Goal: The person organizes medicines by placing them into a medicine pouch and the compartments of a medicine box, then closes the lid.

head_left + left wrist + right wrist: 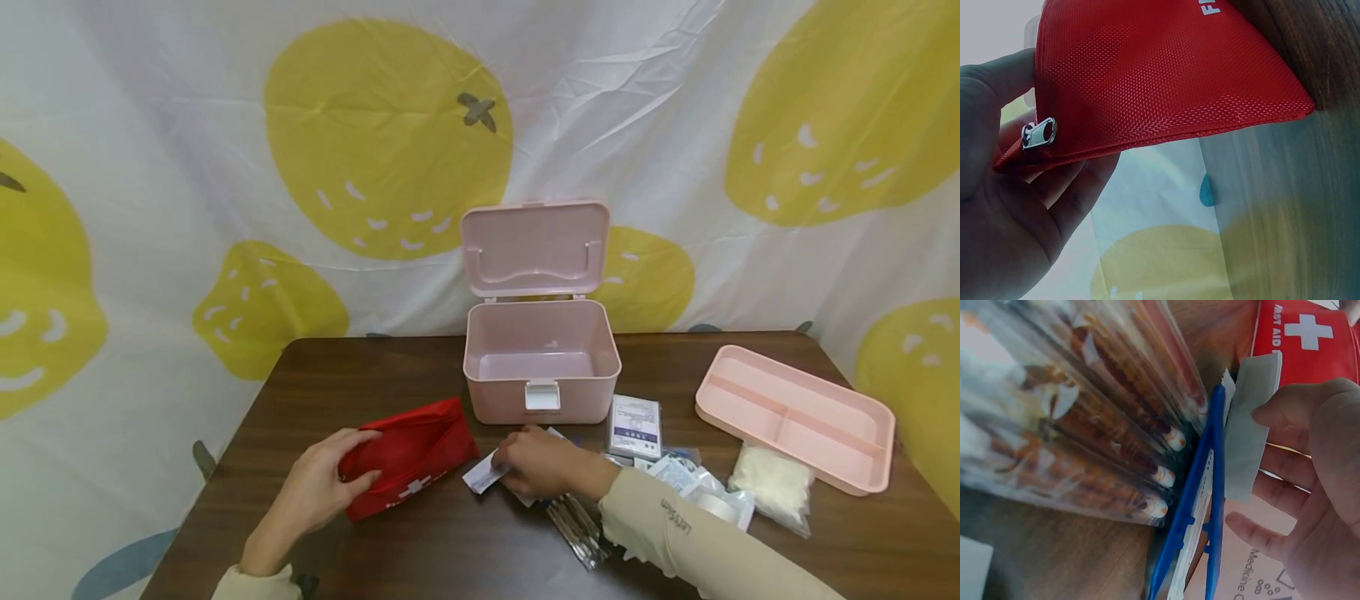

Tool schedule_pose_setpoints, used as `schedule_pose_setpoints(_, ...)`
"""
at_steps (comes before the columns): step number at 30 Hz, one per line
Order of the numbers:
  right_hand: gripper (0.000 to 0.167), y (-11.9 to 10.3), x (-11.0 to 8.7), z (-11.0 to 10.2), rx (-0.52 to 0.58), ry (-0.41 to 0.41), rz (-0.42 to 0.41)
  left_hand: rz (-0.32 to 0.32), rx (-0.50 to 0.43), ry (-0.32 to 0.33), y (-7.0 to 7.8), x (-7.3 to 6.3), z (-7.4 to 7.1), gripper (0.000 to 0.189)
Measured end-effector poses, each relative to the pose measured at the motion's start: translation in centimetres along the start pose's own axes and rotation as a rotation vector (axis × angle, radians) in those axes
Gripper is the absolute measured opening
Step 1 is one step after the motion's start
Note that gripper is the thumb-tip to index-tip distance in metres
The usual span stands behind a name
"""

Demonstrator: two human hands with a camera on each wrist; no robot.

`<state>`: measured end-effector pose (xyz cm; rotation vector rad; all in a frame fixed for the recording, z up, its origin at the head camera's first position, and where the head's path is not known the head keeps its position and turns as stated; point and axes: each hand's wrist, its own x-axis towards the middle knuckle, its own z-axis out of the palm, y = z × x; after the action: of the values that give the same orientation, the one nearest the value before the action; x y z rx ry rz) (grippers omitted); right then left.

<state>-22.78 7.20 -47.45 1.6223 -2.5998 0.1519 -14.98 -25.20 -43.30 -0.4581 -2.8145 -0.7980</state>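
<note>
On the left of the table, in the head view, my left hand grips a red first aid pouch at its left end, thumb in front. The pouch gapes open at the top. Its metal zip pull lies beside that hand's fingers in the left wrist view. My right hand is in front of the pink box, pinching a flat white paper packet between thumb and fingers. Blue plastic tweezers lie against the packet in the right wrist view. Several brown-tipped swabs in clear sleeves are close by.
Behind the hands stands a pink medicine box, lid raised. To its right are a white labelled pack, plastic-wrapped supplies, a bag of cotton and a pink divided tray. A lemon-print curtain hangs behind the table.
</note>
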Motion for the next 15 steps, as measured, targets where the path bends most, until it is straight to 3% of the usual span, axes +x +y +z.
schedule_pose_setpoints(5, 0.013, 0.54, -0.18, -0.31, 0.128, 0.038, -0.043, -0.004, -0.005, -0.009, 0.03, 0.05, -0.08, 0.046)
schedule_pose_setpoints(11, 0.015, 0.9, -0.34, -0.71, 0.376, 0.033, 0.004, -0.016, -0.025, -0.035, -0.06, 0.16, -0.14, 0.045)
schedule_pose_setpoints(15, 0.018, 1.02, -0.39, -0.98, 0.371, 0.006, 0.032, -0.015, -0.027, -0.034, -0.17, 0.21, -0.13, 0.045)
